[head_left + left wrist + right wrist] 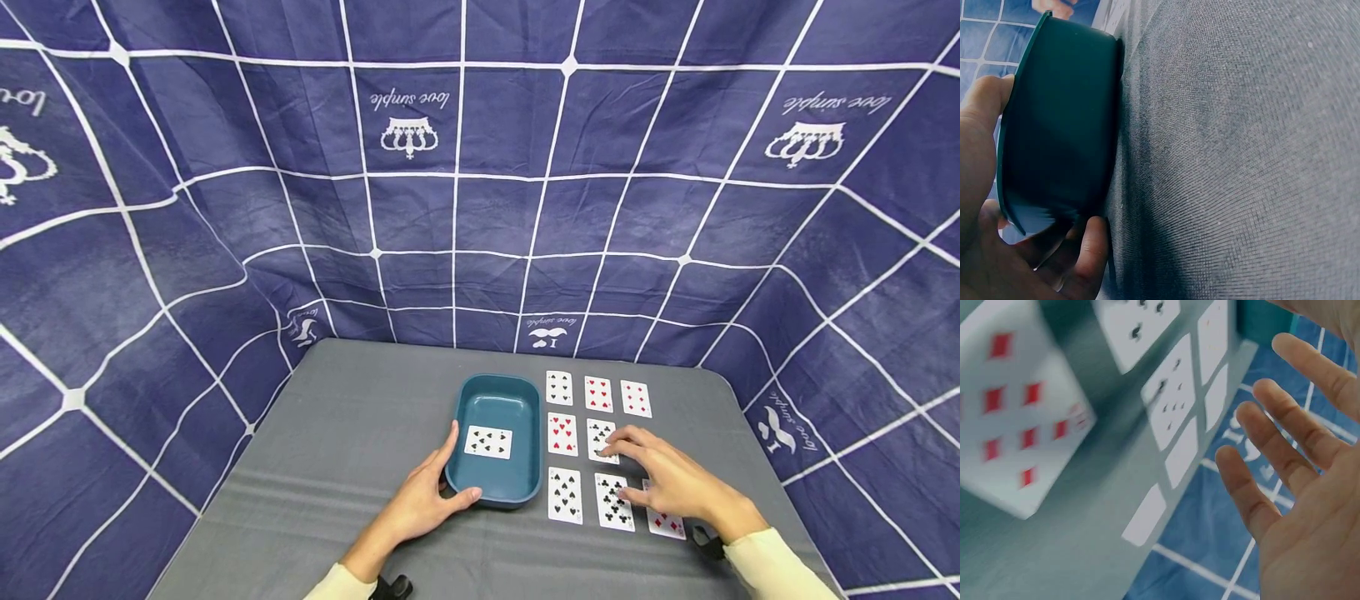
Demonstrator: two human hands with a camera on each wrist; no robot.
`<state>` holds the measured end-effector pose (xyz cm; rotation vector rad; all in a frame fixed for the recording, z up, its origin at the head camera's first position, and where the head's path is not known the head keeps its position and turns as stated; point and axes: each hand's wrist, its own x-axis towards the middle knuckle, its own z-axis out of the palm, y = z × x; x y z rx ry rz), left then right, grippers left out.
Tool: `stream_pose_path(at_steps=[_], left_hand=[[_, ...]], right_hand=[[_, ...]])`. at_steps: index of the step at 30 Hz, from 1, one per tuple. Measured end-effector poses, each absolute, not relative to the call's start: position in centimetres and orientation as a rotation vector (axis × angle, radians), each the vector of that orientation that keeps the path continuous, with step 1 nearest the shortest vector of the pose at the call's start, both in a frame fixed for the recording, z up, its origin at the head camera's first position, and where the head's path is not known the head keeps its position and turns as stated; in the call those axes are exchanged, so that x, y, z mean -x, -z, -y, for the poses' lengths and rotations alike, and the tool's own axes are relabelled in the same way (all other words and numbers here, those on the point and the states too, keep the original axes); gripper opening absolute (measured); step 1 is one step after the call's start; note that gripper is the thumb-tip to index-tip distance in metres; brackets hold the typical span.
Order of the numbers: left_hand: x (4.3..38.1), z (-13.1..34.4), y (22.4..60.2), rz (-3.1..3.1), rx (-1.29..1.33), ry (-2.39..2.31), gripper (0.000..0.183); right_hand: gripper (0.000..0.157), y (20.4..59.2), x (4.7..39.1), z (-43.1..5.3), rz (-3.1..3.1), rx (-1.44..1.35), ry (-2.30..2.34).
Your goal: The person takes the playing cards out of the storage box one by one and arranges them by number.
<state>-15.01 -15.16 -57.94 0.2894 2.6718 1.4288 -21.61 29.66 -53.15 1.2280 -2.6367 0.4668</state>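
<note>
A blue-green plastic tray (497,483) stands on the grey table with one black-pip playing card (488,442) lying sideways inside it. My left hand (426,500) holds the tray's near-left corner, thumb at the front rim and fingers along the left side. Right of the tray, several playing cards lie face up in rows. Over the lower right ones hovers my right hand (671,475), its fingers spread and nothing held. It partly covers a clubs card (597,433) in the middle row, another clubs card (615,504) in the front row and a diamonds card (666,523).
A spades card (565,496) and a hearts card (562,433) lie close to the tray's right side. The back row has a black card (558,387), a hearts card (597,393) and a diamonds card (636,398). A blue checked cloth (495,217) surrounds the table's back and sides.
</note>
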Motion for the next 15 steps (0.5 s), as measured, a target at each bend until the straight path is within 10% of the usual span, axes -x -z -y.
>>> stream_pose_path(at_steps=[15], left_hand=[[15.0,15.2,57.9,-2.653,-0.305,-1.453,0.117]], right_hand=[[0.065,49.6,24.2,-21.3,2.611,-1.413,-0.422]])
